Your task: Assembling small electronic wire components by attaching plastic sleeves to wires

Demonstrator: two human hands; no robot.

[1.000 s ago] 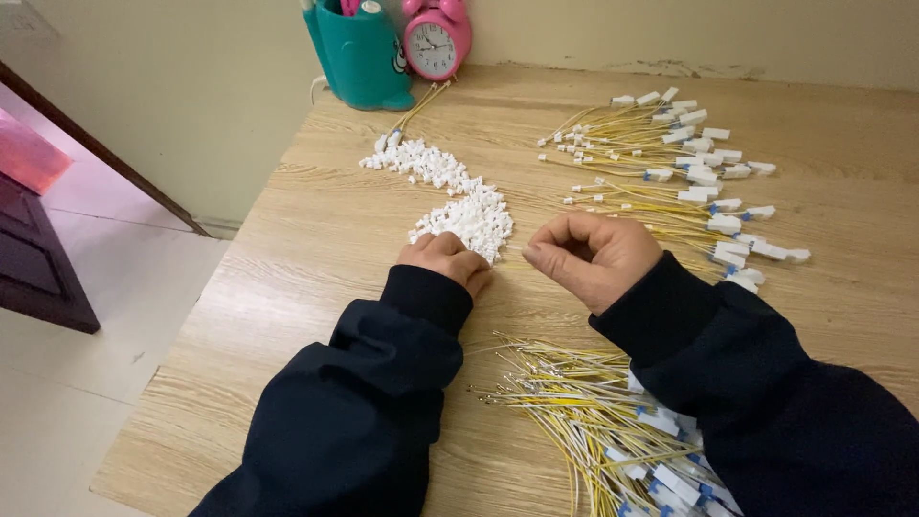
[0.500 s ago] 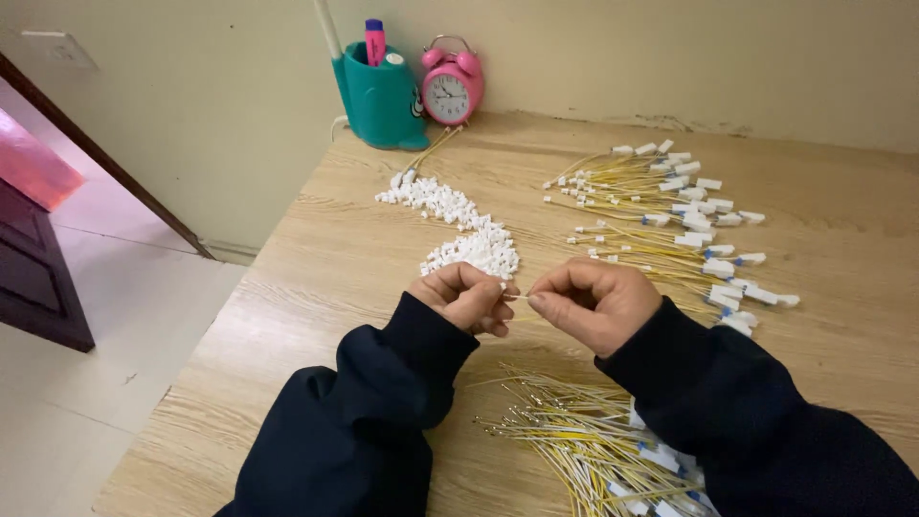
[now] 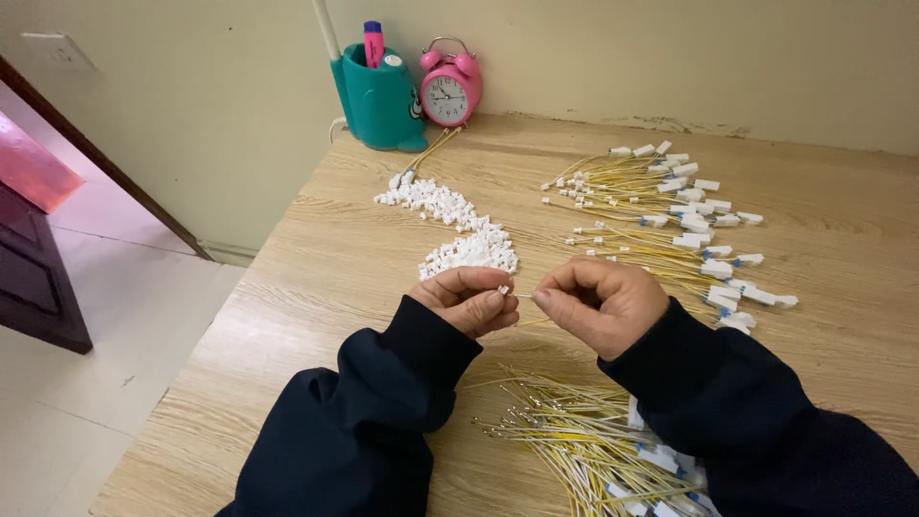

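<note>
Broadly, a pale wooden table point(image 3: 287, 287) fills the scene, set against a cream wall, with a tiled floor and a dark door frame off to the left. Two dark-sleeved arms reach in from the lower edge. At the back stand one teal pen holder point(image 3: 381, 99), carrying a pink marker, and one pink twin-bell alarm clock point(image 3: 449, 89) just beside it. Two groups of yellow wires lie on the wood: a fanned spread with white plugs point(image 3: 670, 225) beyond the right hand, and a loose bundle of wires point(image 3: 584, 445) near the front edge, partly covered by the right sleeve. A trail of small white connectors point(image 3: 459, 230), too many to count, runs from the holder toward the hands, nothing lying between them. Just above the table's middle, the left hand point(image 3: 469, 299) is curled closed, pinching one white connector point(image 3: 503, 288) at its fingertips. The right hand point(image 3: 603, 304) is likewise closed, pinching a thin wire point(image 3: 525, 296) whose tip meets that connector between the two hands.
</note>
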